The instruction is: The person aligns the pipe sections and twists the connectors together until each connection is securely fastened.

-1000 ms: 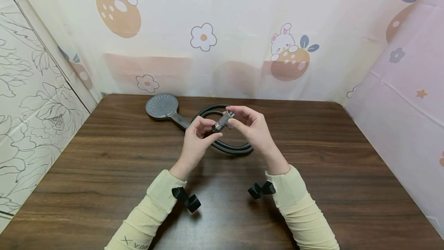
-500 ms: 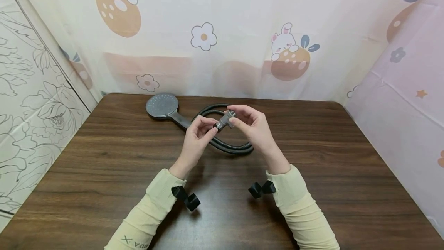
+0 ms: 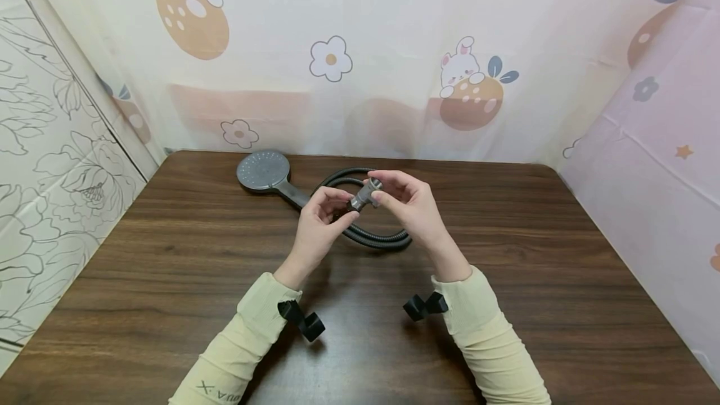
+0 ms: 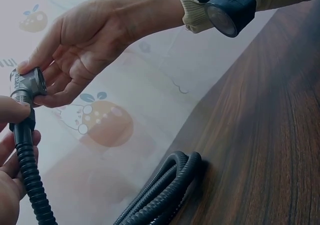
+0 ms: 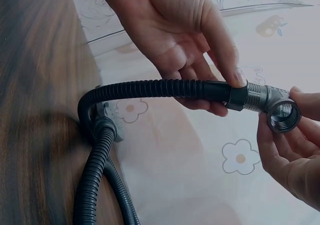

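My right hand (image 3: 413,212) pinches a silver threaded tee fitting (image 3: 367,194) between thumb and fingers, above the table. One round opening of the fitting faces the camera in the right wrist view. My left hand (image 3: 316,224) holds the black end nut (image 5: 237,96) of a ribbed shower hose (image 5: 150,88), thumb on one side and fingers behind. The nut meets the fitting's threaded end, with some bare thread visible between them. A grey shower head (image 3: 262,170) lies face up beyond my left hand, its handle pointing towards the hose coil.
The hose coil (image 3: 375,242) lies on the brown wooden table (image 3: 534,305) behind and below my hands. A patterned curtain (image 3: 394,30) hangs along the table's far edge. Dark camera mounts (image 3: 304,322) stick out from the wrists.
My left thumb closes in against the nut, then swings slightly outward again. My right hand and the fitting stay almost still, and the shower head has not moved.
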`<state>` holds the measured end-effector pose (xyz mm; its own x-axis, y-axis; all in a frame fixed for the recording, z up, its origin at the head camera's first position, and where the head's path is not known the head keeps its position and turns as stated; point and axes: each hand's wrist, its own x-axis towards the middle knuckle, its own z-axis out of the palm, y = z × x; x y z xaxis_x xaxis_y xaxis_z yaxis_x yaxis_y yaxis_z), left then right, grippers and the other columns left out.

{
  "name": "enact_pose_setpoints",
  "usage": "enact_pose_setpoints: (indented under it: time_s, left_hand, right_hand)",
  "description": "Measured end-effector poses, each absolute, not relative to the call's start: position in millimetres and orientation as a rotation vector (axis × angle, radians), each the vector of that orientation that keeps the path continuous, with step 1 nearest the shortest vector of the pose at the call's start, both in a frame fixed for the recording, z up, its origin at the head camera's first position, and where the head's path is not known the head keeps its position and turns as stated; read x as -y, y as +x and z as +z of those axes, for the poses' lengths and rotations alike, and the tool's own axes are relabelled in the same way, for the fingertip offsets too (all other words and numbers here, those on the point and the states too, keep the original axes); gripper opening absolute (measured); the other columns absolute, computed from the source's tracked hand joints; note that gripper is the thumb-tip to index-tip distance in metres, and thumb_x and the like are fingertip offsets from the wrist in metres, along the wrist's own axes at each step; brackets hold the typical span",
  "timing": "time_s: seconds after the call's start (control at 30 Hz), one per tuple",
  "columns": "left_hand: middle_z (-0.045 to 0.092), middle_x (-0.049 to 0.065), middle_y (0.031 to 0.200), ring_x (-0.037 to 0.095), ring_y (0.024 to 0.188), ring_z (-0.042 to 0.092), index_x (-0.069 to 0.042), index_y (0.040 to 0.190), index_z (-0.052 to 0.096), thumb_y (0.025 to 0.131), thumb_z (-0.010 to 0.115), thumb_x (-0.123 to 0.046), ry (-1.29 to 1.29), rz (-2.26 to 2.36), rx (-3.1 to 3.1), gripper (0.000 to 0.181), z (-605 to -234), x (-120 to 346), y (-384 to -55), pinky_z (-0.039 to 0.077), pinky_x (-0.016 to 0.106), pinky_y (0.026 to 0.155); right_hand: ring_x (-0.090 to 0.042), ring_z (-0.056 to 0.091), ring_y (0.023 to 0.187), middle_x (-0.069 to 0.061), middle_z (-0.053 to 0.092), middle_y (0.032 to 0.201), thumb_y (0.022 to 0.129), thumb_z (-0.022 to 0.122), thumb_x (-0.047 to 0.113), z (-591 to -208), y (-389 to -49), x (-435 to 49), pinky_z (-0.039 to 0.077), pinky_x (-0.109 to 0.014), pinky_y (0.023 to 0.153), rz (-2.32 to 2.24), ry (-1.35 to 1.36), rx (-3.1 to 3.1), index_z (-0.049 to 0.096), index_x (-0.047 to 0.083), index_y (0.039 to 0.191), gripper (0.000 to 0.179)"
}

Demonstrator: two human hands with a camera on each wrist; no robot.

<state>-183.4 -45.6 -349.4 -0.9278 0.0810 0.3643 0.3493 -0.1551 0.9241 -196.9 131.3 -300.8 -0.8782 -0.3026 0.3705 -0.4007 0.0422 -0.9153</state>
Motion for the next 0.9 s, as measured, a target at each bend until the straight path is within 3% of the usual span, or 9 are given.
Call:
enact_pose_setpoints:
  time_s: [0.23,0.4,0.6,0.9]
  left_hand:
    - [0.061,0.015,0.105,0.015,0.092,0.058,-0.001,0.106,0.051,0.075,0.071,0.000,-0.434,-2.163,1.976,0.036,-348,46,-182,0.046,0.030,0.083]
    - [0.060,0.016,0.104,0.013,0.092,0.056,0.001,0.106,0.051,0.075,0.070,0.003,-0.436,-2.122,2.008,0.036,-340,46,-177,0.045,0.029,0.085]
    - [0.059,0.018,0.108,0.019,0.094,0.056,0.005,0.107,0.052,0.077,0.068,0.003,-0.453,-2.050,2.063,0.034,-326,45,-167,0.045,0.038,0.087]
    - [0.066,0.013,0.097,0.018,0.090,0.058,-0.003,0.106,0.063,0.081,0.068,-0.010,-0.385,-1.873,2.282,0.026,-320,47,-165,0.040,0.033,0.072]
  right_hand:
    - [-0.011,0.062,0.087,0.005,0.065,0.102,0.084,0.062,0.004,-302,-197,-130,0.051,-0.025,0.073,2.023,0.746,2.202,0.058,-0.003,0.115,0.032]
    - [-0.011,0.061,0.090,0.002,0.066,0.104,0.084,0.063,0.005,-302,-196,-130,0.050,-0.025,0.075,2.011,0.749,2.212,0.057,-0.003,0.115,0.033]
    - [-0.013,0.062,0.089,0.001,0.066,0.103,0.084,0.062,0.003,-301,-194,-130,0.050,-0.026,0.074,2.031,0.753,2.198,0.057,-0.004,0.115,0.032]
    - [-0.014,0.062,0.087,-0.001,0.066,0.103,0.085,0.062,0.003,-301,-195,-130,0.051,-0.027,0.073,2.027,0.754,2.189,0.058,-0.003,0.115,0.031]
